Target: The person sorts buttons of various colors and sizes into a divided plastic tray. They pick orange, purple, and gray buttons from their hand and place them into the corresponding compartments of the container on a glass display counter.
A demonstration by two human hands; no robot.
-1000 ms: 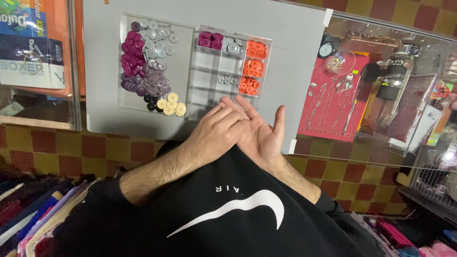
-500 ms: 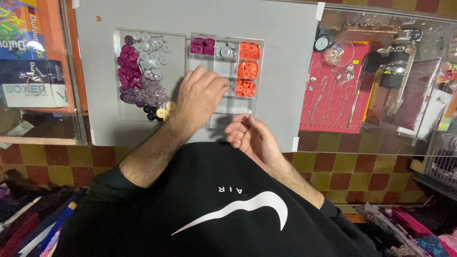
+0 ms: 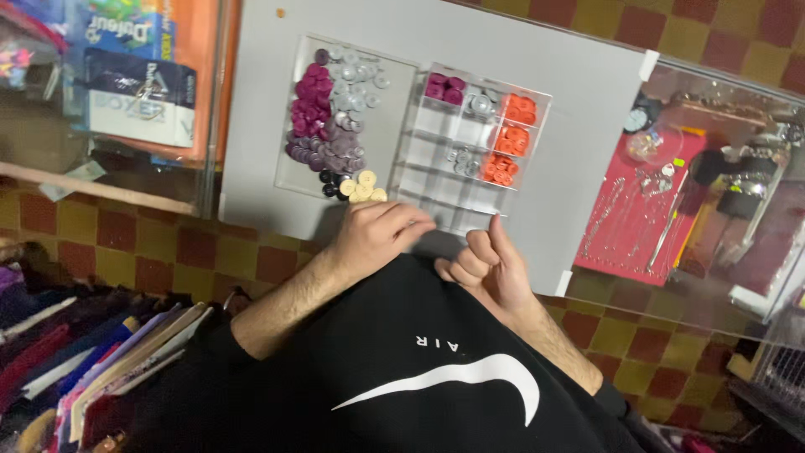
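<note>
Person stands at a grey board laid on a glass counter. On the board: a clear flat tray with loose buttons, and just to its right a clear divided box.

Left hand: knuckles up, fingers curled in at the near edge of the tray and box. Whether it pinches a button cannot be told; the fingertips are hidden under the hand. The cream buttons lie just beyond its knuckles, nearly touching, with a few black ones beside them. The purple buttons and pale grey ones lie farther up the tray, away from the person.

Right hand: loosely closed, thumb raised, off the near edge of the box; nothing seen held.

Box: magenta, grey and orange buttons fill its far cells; the near cells look empty.

Left hand is the nearer one to the loose pile; the box's long side runs away from the person.
</note>
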